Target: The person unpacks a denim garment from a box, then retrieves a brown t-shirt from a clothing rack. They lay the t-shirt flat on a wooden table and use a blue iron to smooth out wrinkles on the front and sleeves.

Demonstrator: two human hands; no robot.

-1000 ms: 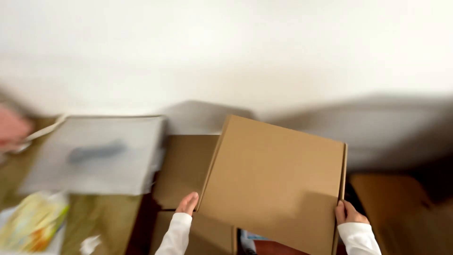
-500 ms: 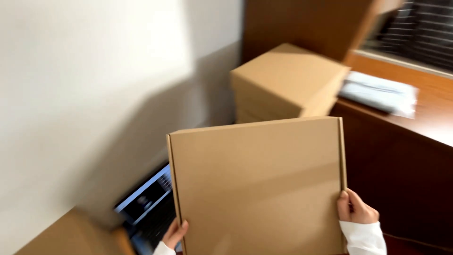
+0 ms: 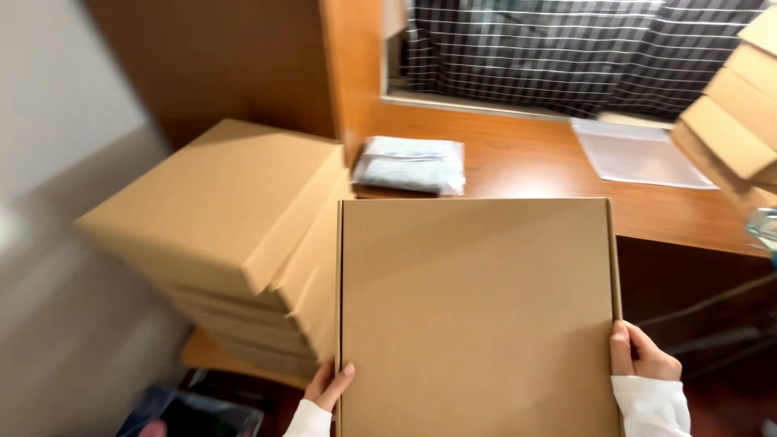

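**Desk:** Head cam, near to far — what's in hand?

**Photog:** Flat brown cardboard box (image 3: 477,316), lid shut, held w/ its broad face up to the lens, centre-bottom of frame. Left hand (image 3: 330,385) grips the lower left edge, fingers curled round the front. Right hand (image 3: 643,361) clasps the lower right edge, thumb on the front. White sleeves (image 3: 651,405) on both wrists. Box bottom is cut off by the frame.

**Desk:** Labels on it?

**Photog:** Plain face, no print visible.

**Desk:** Beside it?

**Photog:** Left, just beside & touching or nearly so: stack of same-kind brown boxes (image 3: 227,243), slightly askew. Count is hard to make out; lower ones are hidden behind the held box. Bottom left: dark glossy item (image 3: 194,414), blurred & cut off, can't ID.

**Desk:** Farther back?

**Photog:** Wooden desk (image 3: 534,162) behind the box. On it, a pale blue-grey folded item in a clear plastic bag (image 3: 410,164), near the stack's top. Right of that, a flat clear plastic sleeve (image 3: 639,154). Far right edge: more brown boxes (image 3: 736,121), tilted, cut off. Bluish clear object (image 3: 765,228) at the right margin, mostly out of frame.

**Desk:** Background?

**Photog:** Dark cloth w/ white grid lines (image 3: 583,53) across the top. Grey wall (image 3: 57,162) at left, blurred.
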